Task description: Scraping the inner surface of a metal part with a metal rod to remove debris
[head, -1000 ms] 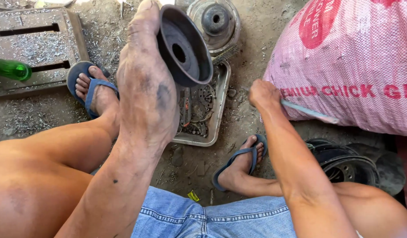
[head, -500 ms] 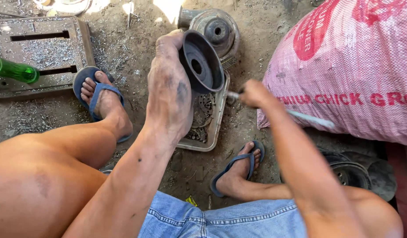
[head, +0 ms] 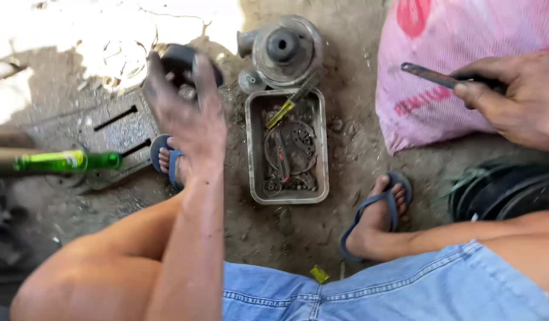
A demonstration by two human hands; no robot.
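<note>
Dirt floor [head: 286, 238], gritty, sunlit patch at upper left; head view only. Left hand [head: 188, 113] raised over the left foot, fingers curled around a dark round metal part [head: 182, 62], grip closed on it; much of the part is hidden behind the fingers. Right hand [head: 515, 98] at far right, in front of a pink woven sack [head: 441, 53], grip pinched on a thin grey tool [head: 432, 74] pointing left. Judgement: bring the two together low over the tray, part steady, tool tip clear of the fingers. Metal tray [head: 250, 154] lies on the floor between the feet; inside are a toothed ring [head: 298, 139], a yellow-handled screwdriver [head: 283, 113] and small greasy bits, indistinct. Pump housing [head: 283, 50] sits just beyond the tray. Green bottle [head: 72, 160] at left, lying on its side.
</note>
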